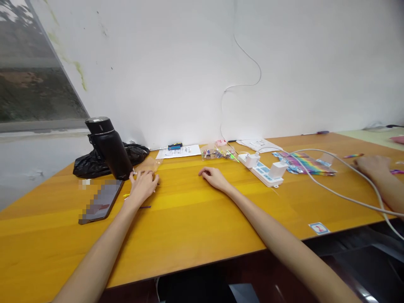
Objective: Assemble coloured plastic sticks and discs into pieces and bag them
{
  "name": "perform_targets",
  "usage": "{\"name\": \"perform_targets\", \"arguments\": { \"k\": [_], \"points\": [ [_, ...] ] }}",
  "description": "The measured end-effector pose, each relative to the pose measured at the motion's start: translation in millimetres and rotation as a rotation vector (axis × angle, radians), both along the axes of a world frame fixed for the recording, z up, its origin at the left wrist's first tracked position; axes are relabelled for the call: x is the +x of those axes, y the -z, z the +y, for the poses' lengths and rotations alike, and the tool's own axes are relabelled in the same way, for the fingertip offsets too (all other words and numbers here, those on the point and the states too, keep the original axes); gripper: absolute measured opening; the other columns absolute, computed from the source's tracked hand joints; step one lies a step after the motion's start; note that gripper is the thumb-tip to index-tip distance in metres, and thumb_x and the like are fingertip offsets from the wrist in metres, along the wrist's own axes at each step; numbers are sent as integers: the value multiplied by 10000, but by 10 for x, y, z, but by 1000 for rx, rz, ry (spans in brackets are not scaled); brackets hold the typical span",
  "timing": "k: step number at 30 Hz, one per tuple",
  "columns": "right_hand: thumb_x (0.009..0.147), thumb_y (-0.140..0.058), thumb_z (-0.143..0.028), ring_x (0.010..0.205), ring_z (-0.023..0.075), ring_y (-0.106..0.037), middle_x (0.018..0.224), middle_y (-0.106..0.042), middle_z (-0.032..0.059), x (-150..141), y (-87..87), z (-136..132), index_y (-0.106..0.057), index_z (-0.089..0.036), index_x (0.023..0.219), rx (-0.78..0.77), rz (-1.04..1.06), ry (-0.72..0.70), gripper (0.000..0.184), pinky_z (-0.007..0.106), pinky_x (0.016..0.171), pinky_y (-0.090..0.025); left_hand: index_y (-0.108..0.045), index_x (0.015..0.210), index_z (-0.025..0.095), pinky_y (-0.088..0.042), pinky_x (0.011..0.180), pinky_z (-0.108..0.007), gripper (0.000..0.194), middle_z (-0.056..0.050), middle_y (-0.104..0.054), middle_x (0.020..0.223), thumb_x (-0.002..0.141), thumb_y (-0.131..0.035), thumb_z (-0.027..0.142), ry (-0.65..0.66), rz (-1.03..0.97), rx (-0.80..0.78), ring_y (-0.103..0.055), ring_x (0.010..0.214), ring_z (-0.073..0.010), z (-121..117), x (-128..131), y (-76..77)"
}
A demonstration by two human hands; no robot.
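My left hand (143,186) is over the left part of the wooden table, fingers bent and spread above small bits mostly hidden beneath it. A yellow piece (126,195) and a thin dark blue stick (145,207) show beside it. A clear plastic bag (151,165) lies just behind the fingers. Left of this hand are a phone (105,202) and a tall black thermos bottle (112,147). My right hand (215,178) rests on the table's middle with its fingers loosely curled, and I see nothing in them.
A white power strip (263,171) with plugged-in chargers trails cables (341,195) to the right. Along the wall lie a black bag (85,165), a screwdriver (175,146), papers (186,151) and a bag of small colourful parts (217,152). Another person's hand (374,166) is near rainbow-coloured packets (311,163).
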State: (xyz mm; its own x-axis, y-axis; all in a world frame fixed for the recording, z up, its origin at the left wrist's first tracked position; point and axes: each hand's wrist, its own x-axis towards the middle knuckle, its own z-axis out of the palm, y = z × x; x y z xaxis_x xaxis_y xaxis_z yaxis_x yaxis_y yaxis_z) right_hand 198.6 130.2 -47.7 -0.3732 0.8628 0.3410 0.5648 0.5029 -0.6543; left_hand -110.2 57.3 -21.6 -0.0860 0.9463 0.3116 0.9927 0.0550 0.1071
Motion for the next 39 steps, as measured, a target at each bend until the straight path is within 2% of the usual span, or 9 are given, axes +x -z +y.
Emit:
{"name": "perform_targets", "arguments": {
  "k": [6, 11, 13, 16, 18, 22, 25, 33, 39],
  "points": [
    [865, -518, -165, 718, 150, -603, 841, -734, 33, 0, 6, 3, -748, -179, 933, 2, 1, -1, 241, 244, 681, -408, -678, 1176, 178, -211, 1120, -645, 408, -158, -637, 1351, 942, -387, 345, 52, -31, 128, -496, 1277, -374, 21, 1, 33],
    [861, -514, -161, 716, 154, -603, 831, -729, 28, -4, 22, 8, -738, -186, 916, -10, 27, -5, 232, 256, 692, -418, -579, 1335, 179, -142, 1180, -619, 431, -143, -596, 1398, 951, -434, 311, 148, -86, 419, -425, 1359, -357, -53, 142, -89],
    [861, -507, -160, 739, 157, -610, 826, -714, 30, -14, 4, -8, -721, -180, 932, -10, 84, -12, 227, 265, 717, -436, -538, 1378, 195, -167, 1201, -576, 448, -119, -578, 1418, 946, -478, 298, 291, -169, 487, -412, 1384, -324, -102, 260, -168],
    [865, -499, -169, 830, 164, -612, 952, -683, 52, -43, -87, -69, -673, -176, 1043, 73, 231, 9, 248, 280, 762, -465, -547, 1366, 238, -328, 1167, -480, 444, -83, -577, 1418, 927, -548, 301, 573, -416, 456, -471, 1353, -270, -167, 456, -232],
    [866, -503, -180, 890, 165, -597, 1093, -636, 73, -70, -179, -134, -630, -186, 1127, 154, 326, 28, 290, 286, 772, -479, -611, 1279, 238, -380, 1140, -455, 369, -79, -629, 1344, 922, -574, 325, 619, -659, 411, -547, 1286, -255, -190, 563, -222],
    [870, -544, -227, 1002, 187, -565, 1203, -564, 82, -134, -340, -287, -611, -222, 1148, 223, 414, 32, 286, 322, 845, -491, -667, 1097, 187, -533, 988, -431, 329, -116, -695, 1214, 882, -645, 435, 571, -1245, 219, -673, 1099, -255, -186, 673, -147],
    [861, -594, -287, 1048, 210, -549, 1204, -582, 82, -184, -395, -371, -599, -227, 1140, 218, 461, 70, 286, 361, 905, -472, -641, 1111, 177, -573, 917, -421, 407, -140, -709, 1200, 835, -701, 470, 490, -1491, 161, -701, 1035, -250, -177, 696, -124],
    [771, -723, -420, 784, 182, -638, 792, -690, 7, -243, -457, -393, -576, -189, 1092, -181, 704, 40, 423, 345, 820, -488, -625, 1116, 165, -583, 871, -394, 492, -164, -721, 1197, 779, -755, 500, 381, -1584, 104, -723, 1013, -260, -174, 686, -141],
    [818, -706, -488, 894, 210, -716, 962, -768, 116, -199, -532, -484, -701, -133, 956, -438, 594, -298, 381, 379, 911, -544, -610, 1136, 168, -581, 871, -411, 489, -177, -706, 1231, 808, -727, 511, 417, -1556, 38, -718, 1040, -271, -190, 691, -130]
  ]
}}
